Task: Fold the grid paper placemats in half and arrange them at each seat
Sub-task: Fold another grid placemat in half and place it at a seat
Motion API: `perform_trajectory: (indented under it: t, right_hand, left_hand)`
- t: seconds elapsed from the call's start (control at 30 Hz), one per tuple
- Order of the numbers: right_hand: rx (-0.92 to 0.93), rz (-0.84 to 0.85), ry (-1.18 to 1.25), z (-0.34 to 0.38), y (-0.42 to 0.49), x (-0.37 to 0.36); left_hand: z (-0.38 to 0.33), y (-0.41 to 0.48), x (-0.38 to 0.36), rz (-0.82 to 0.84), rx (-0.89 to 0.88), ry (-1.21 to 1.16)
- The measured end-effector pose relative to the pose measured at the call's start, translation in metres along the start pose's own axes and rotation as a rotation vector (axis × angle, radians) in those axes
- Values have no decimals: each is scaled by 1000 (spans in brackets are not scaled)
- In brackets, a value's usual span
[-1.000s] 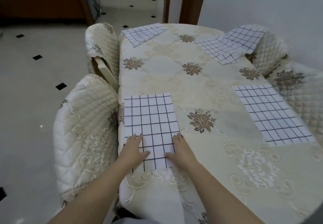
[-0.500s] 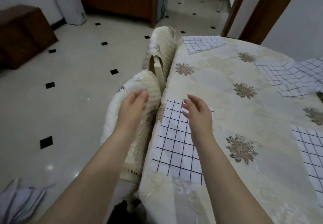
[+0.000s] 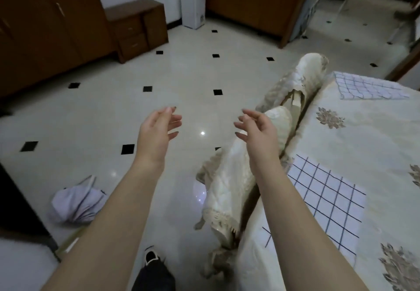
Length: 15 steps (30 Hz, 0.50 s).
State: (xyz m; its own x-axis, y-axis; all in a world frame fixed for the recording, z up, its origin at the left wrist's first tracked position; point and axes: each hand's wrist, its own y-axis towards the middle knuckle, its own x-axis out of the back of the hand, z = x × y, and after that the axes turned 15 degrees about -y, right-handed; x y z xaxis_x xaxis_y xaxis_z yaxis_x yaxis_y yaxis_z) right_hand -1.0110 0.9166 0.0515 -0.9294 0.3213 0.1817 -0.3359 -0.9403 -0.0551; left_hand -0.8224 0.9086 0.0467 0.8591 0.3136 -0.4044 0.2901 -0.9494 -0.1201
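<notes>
While hands [image 3: 156,131] [image 3: 259,129] hover, placemat [image 3: 327,199] lies rightward.

Grid placemats: two, near placemat [image 3: 327,199] and far placemat [image 3: 368,86], both along the worktop's [image 3: 341,145] left edge. Covered chairs: two, near chair [image 3: 229,181], far chair [image 3: 302,79]. Hands: two, left hand [image 3: 154,131], right hand [image 3: 259,129]. Floor: one pale bag [image 3: 75,202], one shoe [image 3: 151,256].

Both hands are up in open air at centre frame: the left hand [image 3: 156,131] over floor [image 3: 186,99], the right hand [image 3: 259,131] in front of the nearer chair back [image 3: 229,188]. Wide tile stretches across the middle and left. Right of centre, that chair back and a farther one [image 3: 302,79] line up tight against the worktop [image 3: 363,131] edge, walling that side. A pale cloth bundle [image 3: 75,202] sits lower left; a drawer unit [image 3: 138,27] blocks the upper left.
</notes>
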Motion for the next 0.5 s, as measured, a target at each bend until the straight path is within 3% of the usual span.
perform_trajectory:
  t: [0.5]
  right_hand:
    - [-158,62,-22,-17,53,-207]
  left_hand:
    - [-27,146,131,-45,185,23]
